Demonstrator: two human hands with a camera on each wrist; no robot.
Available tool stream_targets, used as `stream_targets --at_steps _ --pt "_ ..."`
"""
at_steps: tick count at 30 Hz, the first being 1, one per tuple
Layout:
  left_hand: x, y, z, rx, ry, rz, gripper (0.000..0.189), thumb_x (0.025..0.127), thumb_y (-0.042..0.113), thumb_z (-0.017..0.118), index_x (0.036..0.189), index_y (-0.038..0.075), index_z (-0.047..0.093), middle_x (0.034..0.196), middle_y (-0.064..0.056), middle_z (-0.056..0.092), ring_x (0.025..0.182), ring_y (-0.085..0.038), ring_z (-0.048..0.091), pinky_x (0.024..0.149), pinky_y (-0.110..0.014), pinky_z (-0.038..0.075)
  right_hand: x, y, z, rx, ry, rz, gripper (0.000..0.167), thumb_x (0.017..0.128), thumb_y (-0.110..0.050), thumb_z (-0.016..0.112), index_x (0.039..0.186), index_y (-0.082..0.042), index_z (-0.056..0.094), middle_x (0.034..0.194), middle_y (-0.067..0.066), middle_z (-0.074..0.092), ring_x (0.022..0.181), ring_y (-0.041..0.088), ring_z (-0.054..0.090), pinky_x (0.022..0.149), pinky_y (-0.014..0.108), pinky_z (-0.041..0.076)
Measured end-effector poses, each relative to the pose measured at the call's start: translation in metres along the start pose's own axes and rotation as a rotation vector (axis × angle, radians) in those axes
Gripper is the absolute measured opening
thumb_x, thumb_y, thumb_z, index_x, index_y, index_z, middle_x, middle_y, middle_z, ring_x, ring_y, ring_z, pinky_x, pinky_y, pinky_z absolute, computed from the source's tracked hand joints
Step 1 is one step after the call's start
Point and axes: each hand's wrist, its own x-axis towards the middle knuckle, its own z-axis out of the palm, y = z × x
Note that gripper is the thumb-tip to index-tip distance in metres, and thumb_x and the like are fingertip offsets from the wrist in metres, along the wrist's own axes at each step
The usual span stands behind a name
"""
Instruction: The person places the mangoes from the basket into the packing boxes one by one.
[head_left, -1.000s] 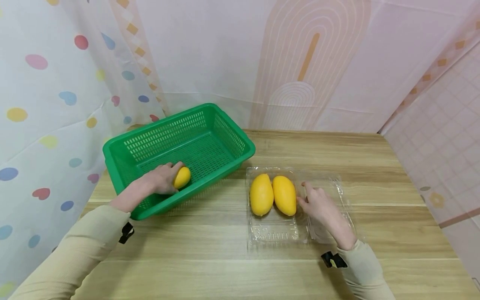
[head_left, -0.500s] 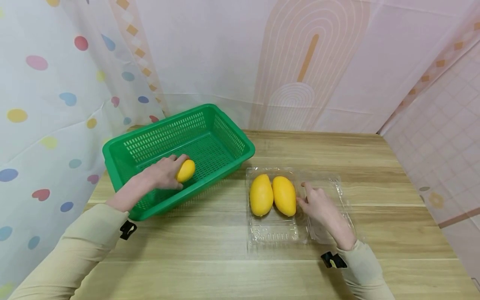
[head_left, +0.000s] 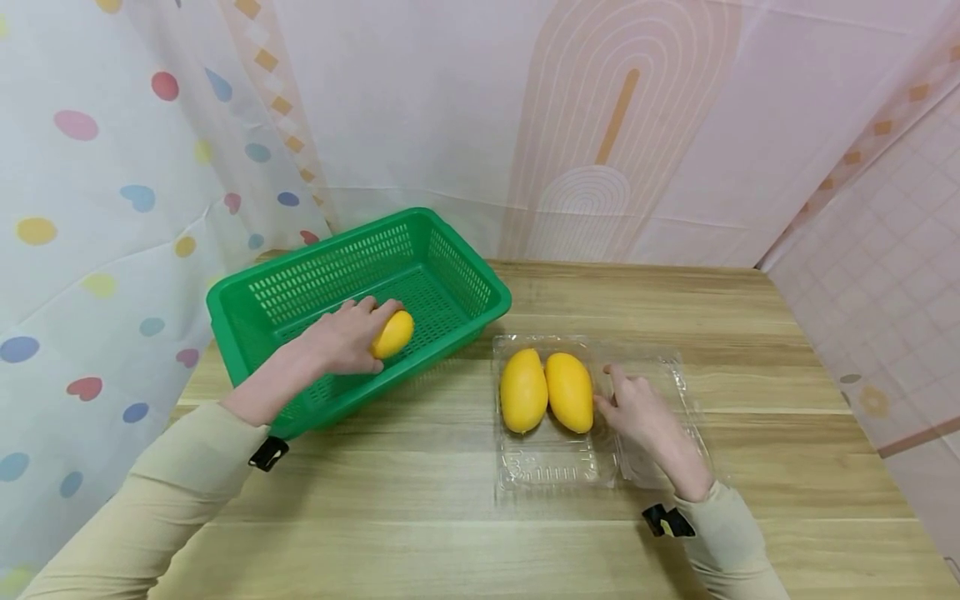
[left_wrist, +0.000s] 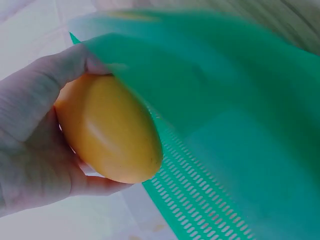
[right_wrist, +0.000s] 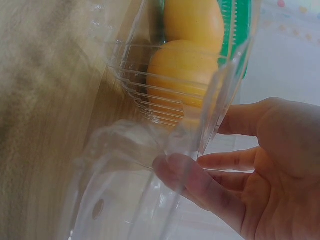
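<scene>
Over the near part of the green plastic basket [head_left: 465, 321], my left hand [head_left: 341, 340] grips a yellow mango [head_left: 394, 335]. In the left wrist view, fingers and thumb curve round the mango [left_wrist: 112, 130], and the basket wall partly covers a fingertip. A clear plastic clamshell container [head_left: 551, 473] lies unfolded on the table. Two more mangoes lie side by side in its left half, a left one [head_left: 523, 392] and a right one [head_left: 570, 393]. My right hand [head_left: 648, 417] pinches the container's middle fold, beside the right mango.
The wood-grain table [head_left: 420, 533] extends in front of the basket and container. A patterned curtain [head_left: 420, 108] hangs behind the table, and a dotted cloth [head_left: 97, 208] hangs at the left.
My left hand has lifted the mango from the basket's floor and carried it rightward and slightly away from me. My right hand and the container have stayed put.
</scene>
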Motion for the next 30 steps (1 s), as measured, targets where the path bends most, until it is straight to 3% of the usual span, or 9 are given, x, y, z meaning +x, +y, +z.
stream_targets --at_steps 11,20,30 --pt "0.008 0.036 -0.006 0.105 0.083 0.038 0.076 0.073 0.018 0.078 0.138 0.013 0.039 0.116 -0.021 0.052 0.092 -0.035 0.051 0.064 -0.045 0.047 0.0 0.0 0.0 0.001 -0.007 0.016 0.054 0.092 -0.016 0.058 0.136 0.008 0.037 0.081 0.018 0.067 0.051 0.014 0.053 0.041 0.022 0.04" --pt "0.01 0.07 -0.004 0.186 0.164 0.126 0.075 0.072 0.021 0.079 0.135 0.015 0.041 0.114 -0.018 0.054 0.093 -0.035 0.052 0.066 -0.048 0.05 -0.001 -0.001 -0.001 -0.003 -0.009 0.019 0.053 0.093 -0.016 0.057 0.136 0.007 0.037 0.083 0.019 0.067 0.05 0.014 0.053 0.041 0.022 0.04" --pt "0.016 0.101 0.005 0.188 0.084 0.175 0.075 0.075 0.026 0.078 0.137 0.018 0.036 0.117 -0.015 0.053 0.1 -0.033 0.053 0.076 -0.049 0.052 0.0 -0.001 0.0 -0.014 -0.006 0.019 0.052 0.093 -0.017 0.057 0.135 0.008 0.037 0.079 0.017 0.067 0.049 0.014 0.051 0.04 0.021 0.039"
